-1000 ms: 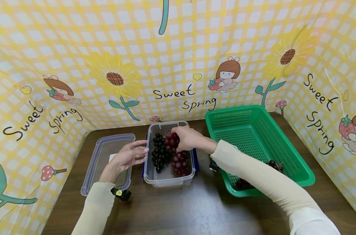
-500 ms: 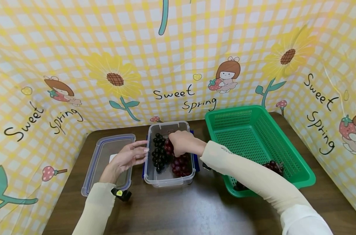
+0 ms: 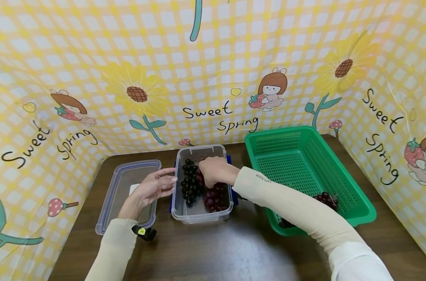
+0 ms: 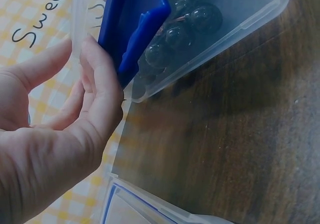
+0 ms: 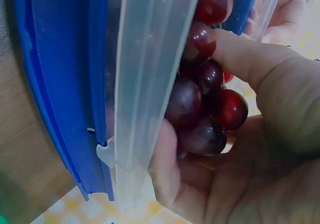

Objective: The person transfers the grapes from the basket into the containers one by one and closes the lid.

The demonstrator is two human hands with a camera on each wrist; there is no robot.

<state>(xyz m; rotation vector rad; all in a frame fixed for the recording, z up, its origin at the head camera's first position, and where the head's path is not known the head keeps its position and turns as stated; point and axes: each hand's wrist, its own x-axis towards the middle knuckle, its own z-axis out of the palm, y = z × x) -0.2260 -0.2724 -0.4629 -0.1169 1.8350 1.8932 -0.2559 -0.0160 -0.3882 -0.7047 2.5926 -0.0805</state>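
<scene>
A clear plastic food container (image 3: 203, 217) with blue side clips stands mid-table. Dark black grapes (image 3: 190, 188) fill its left side, and a bunch of red grapes (image 3: 214, 200) lies at the front right. My right hand (image 3: 217, 171) is down inside the container toward the back, holding another bunch of red grapes (image 5: 202, 101). In the right wrist view, thumb and fingers curve round this bunch close to the container wall. My left hand (image 3: 152, 189) has its fingers loosely extended against the container's left side, by the blue clip (image 4: 132, 29).
A clear lid (image 3: 107, 207) with a blue seal lies on the table to the left. At right stands a green perforated basket (image 3: 290, 156), with dark red grapes (image 3: 328, 200) at its near end, partly hidden by the right sleeve. A patterned cloth backs the table.
My right hand has lowered the red grapes into the container and shifted slightly left, covering more of them. The left hand stays in place at the container's side.
</scene>
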